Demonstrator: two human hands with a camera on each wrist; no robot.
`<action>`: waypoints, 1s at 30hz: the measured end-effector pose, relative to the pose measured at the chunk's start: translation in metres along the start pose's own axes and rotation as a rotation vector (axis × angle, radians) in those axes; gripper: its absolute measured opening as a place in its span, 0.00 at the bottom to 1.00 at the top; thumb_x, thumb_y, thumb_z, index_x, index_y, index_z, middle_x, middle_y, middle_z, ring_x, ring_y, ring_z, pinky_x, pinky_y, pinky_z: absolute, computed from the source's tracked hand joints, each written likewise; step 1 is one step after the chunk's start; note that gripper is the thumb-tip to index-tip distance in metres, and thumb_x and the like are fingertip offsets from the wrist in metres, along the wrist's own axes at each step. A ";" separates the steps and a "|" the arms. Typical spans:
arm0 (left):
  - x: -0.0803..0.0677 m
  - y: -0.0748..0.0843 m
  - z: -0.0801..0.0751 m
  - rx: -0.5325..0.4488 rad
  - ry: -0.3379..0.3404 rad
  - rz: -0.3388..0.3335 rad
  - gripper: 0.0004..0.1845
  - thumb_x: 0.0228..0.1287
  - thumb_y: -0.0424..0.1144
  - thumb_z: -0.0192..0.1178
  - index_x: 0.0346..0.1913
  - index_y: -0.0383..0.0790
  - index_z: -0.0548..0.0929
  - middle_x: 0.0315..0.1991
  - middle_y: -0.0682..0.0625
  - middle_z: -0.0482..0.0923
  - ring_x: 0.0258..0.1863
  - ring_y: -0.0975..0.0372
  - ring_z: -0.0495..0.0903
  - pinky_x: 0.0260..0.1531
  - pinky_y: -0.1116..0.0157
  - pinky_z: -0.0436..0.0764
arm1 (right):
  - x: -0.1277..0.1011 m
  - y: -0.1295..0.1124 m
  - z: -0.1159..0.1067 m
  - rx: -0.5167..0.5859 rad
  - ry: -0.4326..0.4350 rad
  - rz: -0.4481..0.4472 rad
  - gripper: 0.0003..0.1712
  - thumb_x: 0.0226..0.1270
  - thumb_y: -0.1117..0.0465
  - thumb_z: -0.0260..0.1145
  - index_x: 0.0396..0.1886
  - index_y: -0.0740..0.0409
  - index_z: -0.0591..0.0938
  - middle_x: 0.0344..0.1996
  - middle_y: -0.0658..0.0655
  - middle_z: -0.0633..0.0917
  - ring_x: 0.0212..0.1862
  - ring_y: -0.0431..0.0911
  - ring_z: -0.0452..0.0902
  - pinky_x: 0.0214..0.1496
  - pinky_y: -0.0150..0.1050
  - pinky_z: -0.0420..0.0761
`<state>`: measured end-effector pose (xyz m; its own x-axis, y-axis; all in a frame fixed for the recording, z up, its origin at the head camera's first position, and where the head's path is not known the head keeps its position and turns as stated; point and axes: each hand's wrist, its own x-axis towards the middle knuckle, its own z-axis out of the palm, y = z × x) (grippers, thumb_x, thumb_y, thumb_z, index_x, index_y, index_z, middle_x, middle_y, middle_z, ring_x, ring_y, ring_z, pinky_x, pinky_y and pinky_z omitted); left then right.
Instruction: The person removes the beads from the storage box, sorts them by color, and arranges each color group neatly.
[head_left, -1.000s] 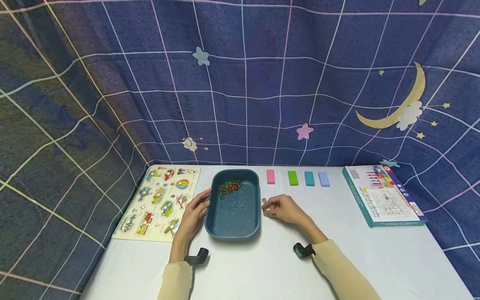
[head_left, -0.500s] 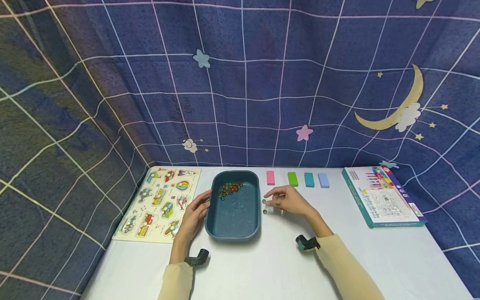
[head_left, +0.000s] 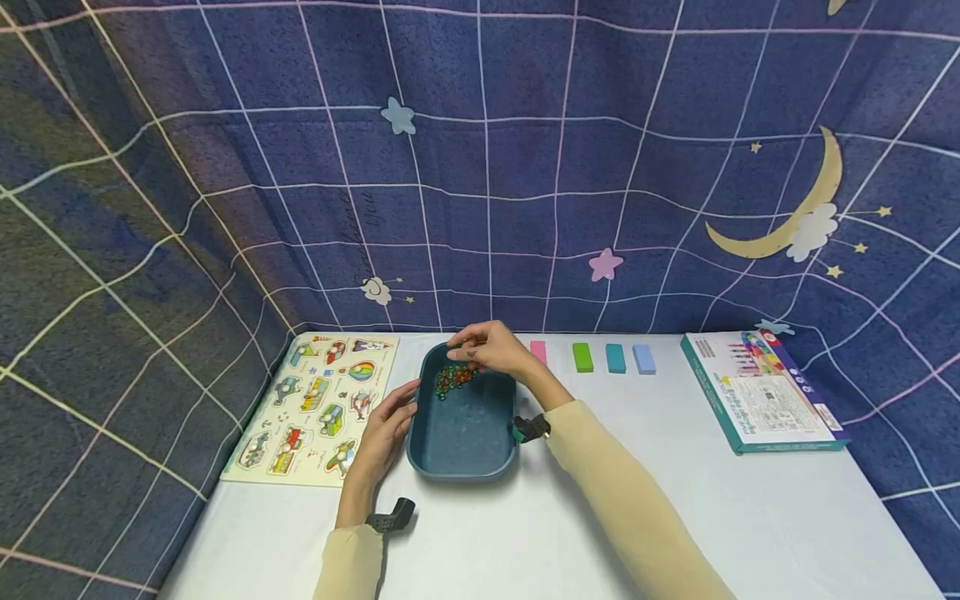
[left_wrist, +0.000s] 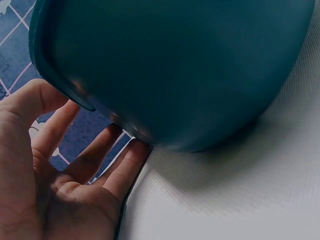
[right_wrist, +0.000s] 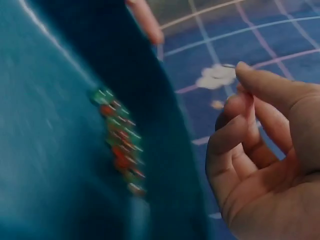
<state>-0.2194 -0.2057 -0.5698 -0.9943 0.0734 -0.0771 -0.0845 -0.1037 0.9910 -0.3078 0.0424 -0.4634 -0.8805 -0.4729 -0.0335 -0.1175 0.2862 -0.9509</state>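
Observation:
A dark teal plastic bin stands mid-table, with several red and green glass marbles heaped towards its far left part. My left hand rests against the bin's left side. In the left wrist view, the left hand's fairly straight, spread fingers touch the outer wall below the rim. My right hand is over the bin's far end, above the heap. Thumb and forefinger tips of the right hand come together in a pinch on a marble, which is hidden or too blurred to see.
A picture puzzle board lies left of the bin. Behind and to the right stand a pink block, a green block, a teal block and a light blue block. A flat box lies far right, before the curtain.
My right hand has moved left and away from me, from two marbles beside the bin to above the heap inside. The nearer-to-hand marble has left the table. My left hand stays put.

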 end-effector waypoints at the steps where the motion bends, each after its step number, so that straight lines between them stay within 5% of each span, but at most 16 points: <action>1: 0.000 0.000 0.000 -0.002 0.002 -0.001 0.28 0.78 0.37 0.58 0.77 0.39 0.72 0.78 0.37 0.68 0.61 0.71 0.81 0.60 0.74 0.84 | 0.005 0.003 0.008 -0.001 -0.005 0.014 0.17 0.70 0.59 0.75 0.54 0.61 0.90 0.28 0.60 0.86 0.26 0.48 0.76 0.31 0.42 0.83; 5: -0.001 0.000 -0.001 -0.005 0.000 0.003 0.28 0.78 0.37 0.58 0.77 0.38 0.72 0.78 0.36 0.68 0.60 0.70 0.82 0.59 0.74 0.84 | 0.014 0.017 0.034 -0.048 -0.019 0.077 0.13 0.66 0.61 0.77 0.48 0.60 0.92 0.34 0.70 0.90 0.24 0.45 0.79 0.33 0.47 0.88; 11: -0.001 0.000 -0.001 -0.026 -0.018 0.001 0.28 0.78 0.35 0.57 0.77 0.37 0.71 0.78 0.37 0.68 0.61 0.70 0.82 0.59 0.74 0.84 | 0.015 0.037 0.054 -0.172 0.019 0.148 0.11 0.57 0.67 0.82 0.41 0.60 0.94 0.23 0.57 0.91 0.17 0.38 0.76 0.20 0.32 0.79; 22: 0.001 0.000 0.000 -0.030 -0.012 -0.007 0.28 0.78 0.35 0.58 0.77 0.38 0.71 0.78 0.37 0.68 0.61 0.67 0.82 0.58 0.73 0.85 | 0.018 0.043 0.060 -0.351 0.015 0.135 0.09 0.54 0.63 0.85 0.36 0.56 0.95 0.15 0.49 0.86 0.13 0.35 0.72 0.15 0.26 0.71; 30: 0.001 -0.001 -0.001 -0.049 -0.002 -0.018 0.28 0.77 0.35 0.58 0.77 0.38 0.71 0.78 0.38 0.68 0.59 0.69 0.83 0.58 0.74 0.85 | 0.015 0.039 0.064 -0.514 0.030 0.050 0.13 0.53 0.54 0.87 0.37 0.52 0.95 0.30 0.51 0.94 0.30 0.39 0.77 0.33 0.29 0.78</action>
<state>-0.2205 -0.2067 -0.5706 -0.9925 0.0776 -0.0948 -0.1056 -0.1509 0.9829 -0.2958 -0.0070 -0.5204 -0.9028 -0.4260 -0.0590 -0.2788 0.6842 -0.6739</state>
